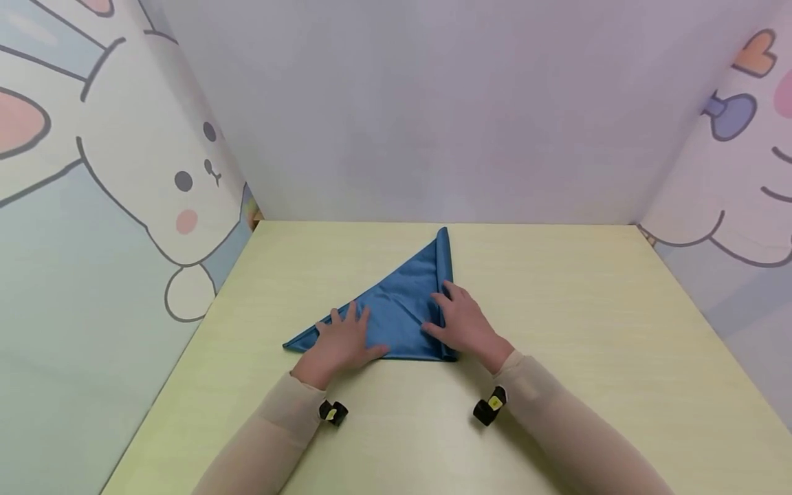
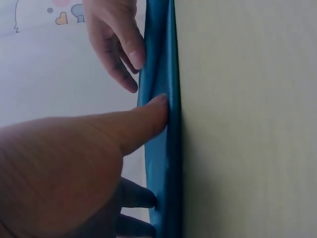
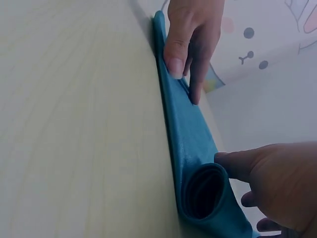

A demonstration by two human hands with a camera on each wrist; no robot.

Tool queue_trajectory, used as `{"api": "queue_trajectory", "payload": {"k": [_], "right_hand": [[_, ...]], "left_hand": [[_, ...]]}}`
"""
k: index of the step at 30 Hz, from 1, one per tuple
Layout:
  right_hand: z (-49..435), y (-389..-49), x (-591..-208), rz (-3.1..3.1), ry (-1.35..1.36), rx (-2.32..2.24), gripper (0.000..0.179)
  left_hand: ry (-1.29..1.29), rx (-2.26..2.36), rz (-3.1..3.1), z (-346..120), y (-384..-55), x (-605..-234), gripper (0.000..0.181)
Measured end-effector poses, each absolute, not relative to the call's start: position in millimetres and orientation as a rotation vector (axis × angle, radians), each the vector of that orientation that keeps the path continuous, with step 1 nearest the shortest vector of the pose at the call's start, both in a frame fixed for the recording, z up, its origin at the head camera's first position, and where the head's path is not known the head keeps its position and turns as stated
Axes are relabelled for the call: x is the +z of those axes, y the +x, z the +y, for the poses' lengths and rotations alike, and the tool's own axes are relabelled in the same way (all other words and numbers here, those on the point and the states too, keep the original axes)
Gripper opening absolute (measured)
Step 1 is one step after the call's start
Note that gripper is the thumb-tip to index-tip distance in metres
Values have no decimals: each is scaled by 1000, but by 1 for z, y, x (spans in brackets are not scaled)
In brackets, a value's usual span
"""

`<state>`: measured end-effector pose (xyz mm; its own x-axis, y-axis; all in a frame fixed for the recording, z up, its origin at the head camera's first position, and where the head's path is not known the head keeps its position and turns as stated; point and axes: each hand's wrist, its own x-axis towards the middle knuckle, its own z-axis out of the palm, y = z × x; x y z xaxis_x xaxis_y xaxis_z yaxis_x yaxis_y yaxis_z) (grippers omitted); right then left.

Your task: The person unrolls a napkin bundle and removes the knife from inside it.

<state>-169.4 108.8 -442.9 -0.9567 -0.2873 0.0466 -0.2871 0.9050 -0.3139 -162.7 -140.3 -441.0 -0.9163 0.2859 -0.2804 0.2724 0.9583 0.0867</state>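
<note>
A blue cloth with a satin sheen lies on the table in a triangular shape. Its right side is wound into a tube-like roll, whose spiral end faces the right wrist view. My left hand rests on the flat left part with fingers spread, thumb near the front edge. Over the roll lies my right hand, fingers reaching left across it. In the right wrist view its thumb touches the roll beside the spiral end, while the contact of the other fingers is partly hidden.
The pale wooden table extends around the cloth on all sides. A plain wall stands behind it, with cartoon-printed panels at left and right. Small black devices sit at both wrists.
</note>
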Motion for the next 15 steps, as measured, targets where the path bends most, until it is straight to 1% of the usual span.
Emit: {"api": "queue_trajectory", "payload": {"k": [4, 15], "right_hand": [[108, -170, -449, 3067, -462, -499, 69], [111, -170, -453, 3057, -385, -538, 64]], "left_hand": [[440, 32, 2837, -144, -160, -447, 96], [453, 3, 2852, -150, -157, -444, 95]]}}
